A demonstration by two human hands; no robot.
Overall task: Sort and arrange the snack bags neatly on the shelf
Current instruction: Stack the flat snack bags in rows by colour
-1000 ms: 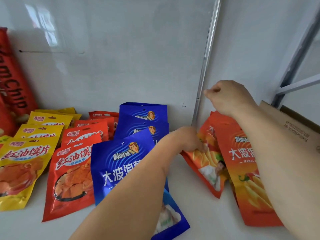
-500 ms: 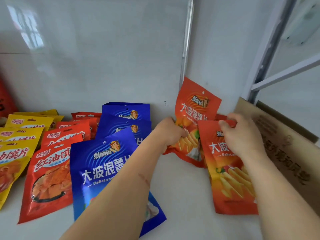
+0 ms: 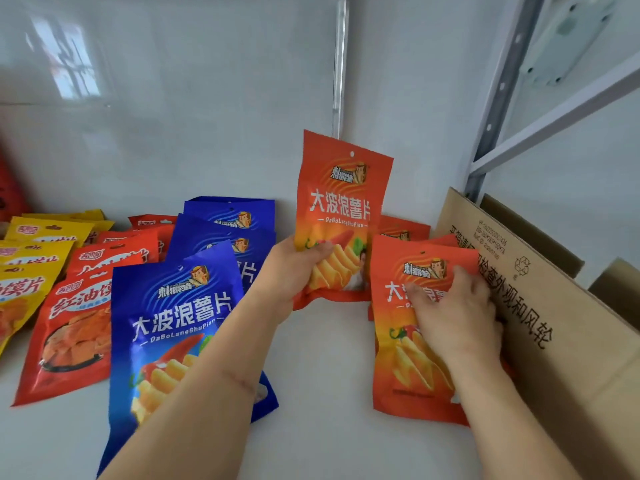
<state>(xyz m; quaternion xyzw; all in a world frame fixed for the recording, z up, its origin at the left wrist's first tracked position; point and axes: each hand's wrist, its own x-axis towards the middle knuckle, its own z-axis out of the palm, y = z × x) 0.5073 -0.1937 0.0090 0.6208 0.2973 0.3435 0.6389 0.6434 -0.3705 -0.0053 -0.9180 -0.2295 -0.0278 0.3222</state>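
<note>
My left hand (image 3: pixel 294 271) grips the lower part of an orange chip bag (image 3: pixel 343 202) and holds it upright near the back wall. Lying flat on the shelf to its right is a second orange chip bag (image 3: pixel 408 375), and my right hand (image 3: pixel 457 317) rests on it with fingers spread over its top. Another orange bag (image 3: pixel 401 230) peeks out behind these. Left of my left arm a row of blue chip bags (image 3: pixel 173 323) leans back in a stack. Further left stand rows of red bags (image 3: pixel 76 327) and yellow bags (image 3: pixel 24 282).
A brown cardboard box (image 3: pixel 554 306) stands against the right side, its flap touching the flat orange bag. A metal shelf upright (image 3: pixel 502 84) rises behind it. The white shelf board (image 3: pixel 322 393) shows between the blue and orange bags.
My left hand has lifted the orange bag higher and more upright. My right hand came down from the wall onto the flat orange bag and now lies further over it.
</note>
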